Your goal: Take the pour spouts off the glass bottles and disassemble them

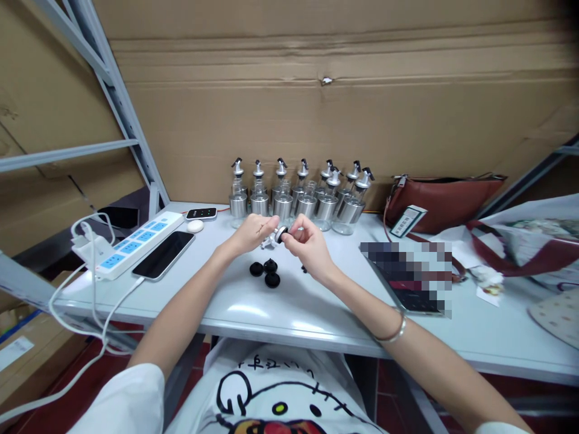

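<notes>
Between my two hands is a silver pourer cap (279, 232) with a black stopper at its end. My left hand (256, 234) is closed around the silver side. My right hand (310, 246) pinches the black stopper (284, 236) with thumb and fingertips. Below my hands, three loose black stoppers (272, 280) lie close together on the table. A small dark piece (304, 269) shows partly beside my right hand. Beyond the hands stand several glass bottles (326, 208) with steel sleeves. Many carry silver pourers with black tips; some in front have bare necks.
On the left lie a white power strip (140, 244) with cables, a phone (164, 256), a small display device (201, 214) and a round white object (195, 226). To the right are a brown bag (446, 202), a small box (408, 220) and a partly blurred flat device (407, 283). Cardboard (289, 120) backs the table.
</notes>
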`<state>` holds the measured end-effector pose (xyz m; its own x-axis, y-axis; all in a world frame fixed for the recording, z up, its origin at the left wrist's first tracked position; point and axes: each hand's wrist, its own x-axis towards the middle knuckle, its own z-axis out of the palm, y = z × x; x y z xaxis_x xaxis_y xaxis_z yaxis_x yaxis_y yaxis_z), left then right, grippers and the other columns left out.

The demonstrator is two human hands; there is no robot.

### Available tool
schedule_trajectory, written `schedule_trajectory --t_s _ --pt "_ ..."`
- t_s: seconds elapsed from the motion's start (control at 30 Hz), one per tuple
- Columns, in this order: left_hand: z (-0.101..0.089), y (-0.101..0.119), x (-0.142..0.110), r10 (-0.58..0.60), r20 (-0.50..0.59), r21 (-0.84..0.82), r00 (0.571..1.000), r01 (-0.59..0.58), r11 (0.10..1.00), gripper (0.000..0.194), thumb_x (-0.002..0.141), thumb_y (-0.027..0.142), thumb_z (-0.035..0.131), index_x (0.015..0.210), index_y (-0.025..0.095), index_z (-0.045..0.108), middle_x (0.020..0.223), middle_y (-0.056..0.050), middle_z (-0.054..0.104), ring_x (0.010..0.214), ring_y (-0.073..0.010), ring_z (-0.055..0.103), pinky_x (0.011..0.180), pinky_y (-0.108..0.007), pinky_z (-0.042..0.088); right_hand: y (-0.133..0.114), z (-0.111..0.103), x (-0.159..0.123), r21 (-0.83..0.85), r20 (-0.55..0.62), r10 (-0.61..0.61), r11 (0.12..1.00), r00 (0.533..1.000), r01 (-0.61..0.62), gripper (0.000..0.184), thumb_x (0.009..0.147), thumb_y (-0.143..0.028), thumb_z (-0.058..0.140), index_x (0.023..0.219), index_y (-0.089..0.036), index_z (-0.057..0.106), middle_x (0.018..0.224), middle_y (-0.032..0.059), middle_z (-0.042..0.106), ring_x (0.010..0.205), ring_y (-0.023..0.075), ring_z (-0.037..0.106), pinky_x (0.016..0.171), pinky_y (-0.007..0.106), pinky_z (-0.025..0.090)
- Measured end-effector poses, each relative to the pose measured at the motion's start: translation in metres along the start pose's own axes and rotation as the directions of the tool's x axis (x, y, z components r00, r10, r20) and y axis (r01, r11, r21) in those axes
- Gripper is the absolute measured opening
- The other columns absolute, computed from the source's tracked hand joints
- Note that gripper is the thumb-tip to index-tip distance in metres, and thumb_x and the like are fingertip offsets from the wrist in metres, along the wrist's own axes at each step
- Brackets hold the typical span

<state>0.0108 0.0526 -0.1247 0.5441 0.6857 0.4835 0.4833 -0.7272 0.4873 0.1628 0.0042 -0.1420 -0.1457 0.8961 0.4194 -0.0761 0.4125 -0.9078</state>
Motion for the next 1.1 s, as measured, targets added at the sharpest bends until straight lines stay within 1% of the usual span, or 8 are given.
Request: schedule_trajectory --t_s 0.1,0.23,0.33,0.47,0.8,0.87,1.0,1.1 --pt "-0.001 -0.003 -0.001 -0.033 0.015 -0.031 0.999 0.033 0.999 0.047 0.087 0.049 0.019 0.053 0.018 0.028 0.050 0.002 0.032 0.049 -0.0093 0.030 0.051 -0.024 0.025 -0.002 -0.005 -0.001 -0.323 0.055 -0.188 0.926 0.981 0.196 0.025 0.071 -0.027 0.058 0.067 -0.022 0.033 0.048 -0.0095 0.031 0.043 0.0067 0.026 0.044 0.021 0.023" --pt "-0.001 -0.007 -0.002 -0.078 0.062 -0.059 0.995 0.082 0.995 0.051 0.086 0.053 0.019 0.051 0.018 0.030 0.049 0.002 0.034 0.049 -0.0094 0.032 0.051 -0.023 0.026 -0.007 -0.015 0.002 -0.665 0.359 -0.352 0.553 0.864 0.501 0.015 0.073 -0.019 0.049 0.064 -0.021 0.038 0.053 -0.0038 0.042 0.049 0.0096 0.037 0.050 0.024 0.025" --pt "-0.001 -0.007 -0.003 -0.105 0.091 -0.074 0.990 0.112 0.991 0.054 0.086 0.057 0.019 0.052 0.018 0.032 0.050 0.002 0.036 0.050 -0.0098 0.033 0.052 -0.023 0.028 -0.009 -0.021 0.006 -0.728 0.517 -0.344 0.304 0.783 0.615 0.014 0.077 -0.015 0.042 0.064 -0.020 0.044 0.056 -0.0005 0.048 0.053 0.0117 0.042 0.050 0.026 0.021" --pt "-0.003 -0.007 -0.002 -0.142 0.119 -0.135 0.983 0.158 0.978 0.056 0.084 0.063 0.021 0.052 0.018 0.032 0.050 0.002 0.035 0.050 -0.0093 0.031 0.050 -0.023 0.027 -0.007 -0.024 0.009 -0.726 0.590 -0.331 0.181 0.736 0.663 0.017 0.081 -0.015 0.042 0.066 -0.021 0.049 0.058 0.0004 0.050 0.055 0.0124 0.043 0.050 0.028 0.021" --pt "0.005 -0.009 0.001 -0.250 0.254 -0.450 0.934 0.343 0.824 0.057 0.080 0.068 0.037 0.052 0.019 0.027 0.046 0.006 0.024 0.043 -0.0053 0.022 0.042 -0.021 0.021 -0.005 -0.028 0.010 -0.726 0.533 -0.329 0.295 0.779 0.621 0.017 0.080 -0.025 0.046 0.063 -0.022 0.050 0.057 0.0012 0.050 0.054 0.0133 0.042 0.051 0.028 0.028" --pt "-0.003 -0.019 0.001 -0.326 0.187 -0.495 0.927 0.376 0.783 0.054 0.083 0.063 0.038 0.053 0.019 0.027 0.046 0.006 0.023 0.042 -0.0052 0.022 0.042 -0.021 0.020 -0.009 -0.031 0.005 -0.736 0.478 -0.367 0.328 0.798 0.592 0.015 0.077 -0.026 0.047 0.062 -0.023 0.048 0.055 0.0009 0.049 0.052 0.0134 0.042 0.051 0.028 0.030" --pt "-0.025 -0.050 -0.006 -0.483 -0.225 -0.580 0.846 0.282 0.765 0.047 0.090 0.054 0.032 0.058 0.020 0.027 0.051 0.007 0.022 0.043 -0.0064 0.022 0.043 -0.021 0.021 -0.017 -0.043 -0.006 -0.750 0.168 -0.543 0.471 0.823 0.464 0.005 0.072 -0.025 0.049 0.069 -0.023 0.046 0.054 -0.0008 0.046 0.048 0.0130 0.041 0.051 0.028 0.034" --pt "-0.023 -0.064 -0.014 -0.433 -0.248 -0.437 0.866 0.299 0.848 0.037 0.095 0.041 0.029 0.065 0.019 0.036 0.059 0.004 0.036 0.052 -0.0089 0.035 0.052 -0.022 0.032 -0.014 -0.051 -0.005 -0.720 0.081 -0.519 0.560 0.851 0.410 0.009 0.070 -0.021 0.050 0.075 -0.023 0.043 0.059 -0.0020 0.046 0.047 0.0114 0.041 0.050 0.026 0.035"
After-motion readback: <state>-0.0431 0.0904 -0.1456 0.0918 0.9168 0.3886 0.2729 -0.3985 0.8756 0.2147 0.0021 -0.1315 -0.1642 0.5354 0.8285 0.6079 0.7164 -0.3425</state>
